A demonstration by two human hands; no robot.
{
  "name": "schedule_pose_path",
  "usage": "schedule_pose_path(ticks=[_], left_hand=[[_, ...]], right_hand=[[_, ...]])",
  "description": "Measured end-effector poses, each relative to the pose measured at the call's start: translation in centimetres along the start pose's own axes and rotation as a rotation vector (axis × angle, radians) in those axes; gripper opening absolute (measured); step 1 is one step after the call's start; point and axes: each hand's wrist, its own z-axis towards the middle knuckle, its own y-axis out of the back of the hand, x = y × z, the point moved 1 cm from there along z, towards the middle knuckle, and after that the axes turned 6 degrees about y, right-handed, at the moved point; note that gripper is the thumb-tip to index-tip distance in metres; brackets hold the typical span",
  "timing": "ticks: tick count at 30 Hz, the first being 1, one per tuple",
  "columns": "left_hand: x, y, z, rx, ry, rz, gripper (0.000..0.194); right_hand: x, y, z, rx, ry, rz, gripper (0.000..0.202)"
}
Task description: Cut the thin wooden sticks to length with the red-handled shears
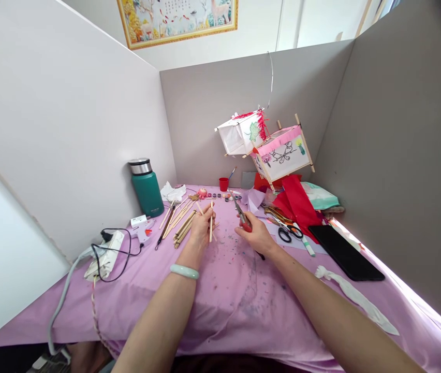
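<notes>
Between left hand's (202, 223) fingers: pale wooden sticks (211, 223), angled upward.

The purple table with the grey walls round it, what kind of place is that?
Probably a little craft corner or workshop booth: there are decorated paper lanterns, thin wooden sticks and scissors on or above the purple cloth.

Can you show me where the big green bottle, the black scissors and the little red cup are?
Green bottle (148, 193): head view, on its body.
Black scissors (284, 234): head view, on a handle loop's rim.
Red cup (224, 184): head view, on its side.
</notes>
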Motion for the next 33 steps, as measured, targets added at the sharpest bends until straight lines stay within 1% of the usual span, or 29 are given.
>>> schedule_pose_path(ticks=[2, 3, 4, 5, 7, 8, 10, 12, 13, 14, 16, 18, 19, 20, 23, 25, 27, 29, 33], left_hand=[[-0.4, 0.5, 0.3, -0.115, -0.141, 0.281, 0.020], [-0.6, 0.8, 0.5, -0.191, -0.211, 0.469, 0.016], [-0.7, 1.0, 0.6, -0.260, -0.250, 0.683, 0.014], [-0.8, 1.2, 0.7, -0.310, -0.262, 0.896, 0.015], [-0.8, 1.4, 0.7, -0.364, -0.232, 1.251, 0.018], [-0.8, 1.5, 0.6, -0.371, -0.202, 1.371, 0.021], [-0.7, 1.6, 0.5, -0.365, -0.124, 1.511, 0.024], [-0.5, 1.8, 0.4, -0.344, -0.060, 1.567, 0.024], [-0.4, 1.8, 0.4, -0.340, -0.059, 1.573, 0.024], [-0.4, 1.8, 0.4, -0.346, -0.087, 1.558, 0.026], [-0.4, 1.6, 0.5, -0.360, -0.206, 1.449, 0.032], [-0.5, 1.2, 0.5, -0.304, -0.298, 1.231, 0.034], [-0.6, 1.0, 0.5, -0.250, -0.297, 1.082, 0.034], [-0.7, 0.7, 0.4, -0.184, -0.264, 0.918, 0.035], [-0.8, -0.1, -0.2, 0.000, -0.079, 0.445, 0.037], [-0.8, -0.6, -0.6, 0.090, 0.000, 0.256, 0.036], [-0.7, -0.8, -0.8, 0.141, 0.042, 0.160, 0.037], [-0.6, -0.9, -0.8, 0.169, 0.053, 0.112, 0.036], [-0.3, -1.2, -0.8, 0.193, -0.002, 0.087, 0.032]], right_hand=[[0.2, 0.0, 0.0, -0.016, -0.006, 0.048, 0.030], [0.2, 0.0, 0.0, -0.023, -0.008, 0.056, 0.031], [0.2, 0.0, 0.0, -0.027, -0.008, 0.060, 0.031], [0.1, -0.1, 0.1, -0.028, -0.006, 0.061, 0.030], [-0.1, -0.2, 0.1, -0.026, -0.003, 0.057, 0.027], [-0.1, -0.2, 0.1, -0.025, -0.001, 0.055, 0.026], [-0.2, -0.3, 0.1, -0.024, 0.003, 0.057, 0.024], [-0.1, -0.2, 0.0, -0.024, 0.002, 0.070, 0.025], [0.0, -0.2, 0.0, -0.023, -0.001, 0.079, 0.027], [0.0, -0.2, 0.0, -0.020, -0.007, 0.089, 0.028], [0.1, -0.2, 0.0, -0.011, -0.026, 0.115, 0.030], [0.1, -0.2, 0.1, 0.002, -0.047, 0.160, 0.032], [0.1, -0.2, 0.1, 0.011, -0.060, 0.194, 0.033], [0.1, -0.2, 0.1, 0.023, -0.074, 0.238, 0.034], [0.2, -0.1, 0.1, 0.071, -0.129, 0.402, 0.037], [0.5, 0.0, 0.0, 0.107, -0.171, 0.507, 0.038], [0.9, 0.1, -0.1, 0.151, -0.209, 0.569, 0.040], [1.4, 0.2, -0.3, 0.204, -0.245, 0.579, 0.041], [2.0, 0.1, -0.6, 0.266, -0.275, 0.529, 0.042]])
